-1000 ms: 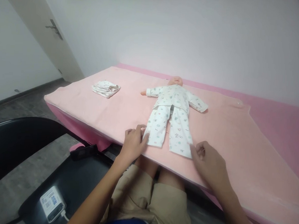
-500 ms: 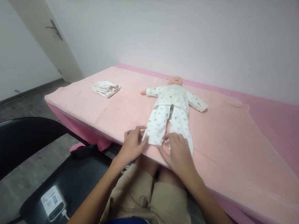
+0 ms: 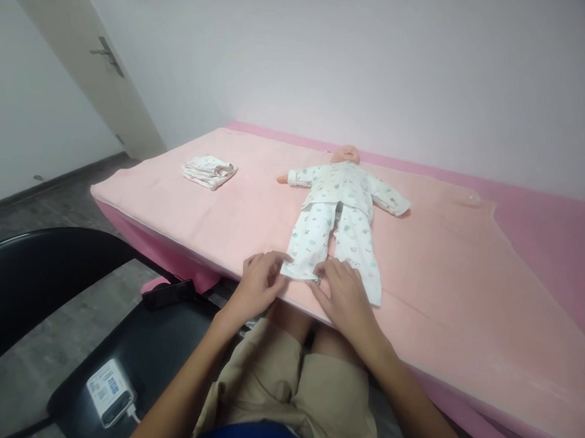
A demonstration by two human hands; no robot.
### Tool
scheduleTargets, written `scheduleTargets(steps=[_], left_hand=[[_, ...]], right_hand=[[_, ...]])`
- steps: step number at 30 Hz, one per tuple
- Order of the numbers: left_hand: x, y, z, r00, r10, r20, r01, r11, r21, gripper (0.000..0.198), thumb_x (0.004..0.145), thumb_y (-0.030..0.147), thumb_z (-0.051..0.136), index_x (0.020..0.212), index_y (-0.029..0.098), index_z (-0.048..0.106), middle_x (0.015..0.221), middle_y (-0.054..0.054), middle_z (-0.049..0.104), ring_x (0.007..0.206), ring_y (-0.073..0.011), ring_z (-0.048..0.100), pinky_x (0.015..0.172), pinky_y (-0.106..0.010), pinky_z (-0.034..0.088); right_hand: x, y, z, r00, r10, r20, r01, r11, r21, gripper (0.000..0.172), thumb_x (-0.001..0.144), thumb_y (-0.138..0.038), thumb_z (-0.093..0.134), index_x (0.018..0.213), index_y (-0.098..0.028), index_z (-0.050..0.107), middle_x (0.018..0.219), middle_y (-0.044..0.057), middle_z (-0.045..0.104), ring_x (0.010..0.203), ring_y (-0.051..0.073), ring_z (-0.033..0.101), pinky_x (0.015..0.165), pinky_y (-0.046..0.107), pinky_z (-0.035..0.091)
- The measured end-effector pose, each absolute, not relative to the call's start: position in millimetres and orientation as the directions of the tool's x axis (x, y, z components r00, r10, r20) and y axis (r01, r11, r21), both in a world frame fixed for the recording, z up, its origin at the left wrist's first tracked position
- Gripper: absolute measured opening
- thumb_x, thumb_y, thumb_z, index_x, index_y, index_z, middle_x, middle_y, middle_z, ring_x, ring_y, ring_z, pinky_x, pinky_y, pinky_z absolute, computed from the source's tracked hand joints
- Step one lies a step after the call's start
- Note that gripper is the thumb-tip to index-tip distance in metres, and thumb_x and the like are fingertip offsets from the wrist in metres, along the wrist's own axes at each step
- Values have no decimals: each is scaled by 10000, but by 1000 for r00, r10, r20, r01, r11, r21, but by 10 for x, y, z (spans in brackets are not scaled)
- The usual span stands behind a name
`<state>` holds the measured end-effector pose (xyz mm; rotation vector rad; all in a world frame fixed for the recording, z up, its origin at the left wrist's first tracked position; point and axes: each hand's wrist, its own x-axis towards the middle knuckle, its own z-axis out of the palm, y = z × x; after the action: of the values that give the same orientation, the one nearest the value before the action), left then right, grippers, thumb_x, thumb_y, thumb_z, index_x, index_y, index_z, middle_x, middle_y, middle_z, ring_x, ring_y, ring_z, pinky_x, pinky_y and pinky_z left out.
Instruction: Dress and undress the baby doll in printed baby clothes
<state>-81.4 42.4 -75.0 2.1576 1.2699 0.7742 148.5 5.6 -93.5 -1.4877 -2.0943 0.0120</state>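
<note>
A baby doll point(image 3: 346, 154) lies on its back with its head toward the wall, dressed in a white patterned top point(image 3: 342, 186) and matching pants point(image 3: 311, 237). Both of my hands are at the bottom of the pant leg on the left. My left hand point(image 3: 262, 275) pinches the outer corner of its hem, thumb below and fingers above. At the inner corner of the same hem, my right hand point(image 3: 345, 288) grips the cloth between thumb and fingers. The other pant leg point(image 3: 363, 250) lies flat beside my right hand. The doll's feet are hidden.
A folded patterned cloth point(image 3: 209, 171) lies to the left on the pink-covered table point(image 3: 443, 276). Left of my legs is a black chair point(image 3: 173, 344) with a white device point(image 3: 110, 393) and its cable on the seat. A wall stands behind the table.
My right fingers have drawn in and closed on the inner hem corner. The left fingers have closed further over the outer corner. The doll stays in place; the view shifts slightly.
</note>
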Motion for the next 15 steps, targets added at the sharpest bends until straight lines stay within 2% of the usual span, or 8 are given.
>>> scheduleTargets(steps=[5,10,15], left_hand=[[-767,442,-752,357,910,210,613,-398,683,232,949,225,535,1153,262,639,944,12,664,977,-217,639,1108,-444,369],[-724,414,-710,312,921,233,603,-381,700,210,922,205,547,1115,249,617,873,24,652,902,-207,645,1066,-430,411],[-702,374,-692,306,919,250,612,-391,687,247,909,176,547,1139,253,593,843,37,636,843,-195,622,1052,-429,413]], right_hand=[[1512,61,-890,-232,865,445,871,388,-301,27,1029,-214,565,1010,-213,584,949,60,674,881,253,579,785,374,374],[1501,35,-804,-210,836,506,872,394,-289,89,963,-126,554,974,-214,564,908,39,668,856,229,588,796,367,372],[1494,-35,-752,-236,807,542,869,425,-254,81,970,-135,544,978,-214,561,884,33,649,835,222,571,796,366,371]])
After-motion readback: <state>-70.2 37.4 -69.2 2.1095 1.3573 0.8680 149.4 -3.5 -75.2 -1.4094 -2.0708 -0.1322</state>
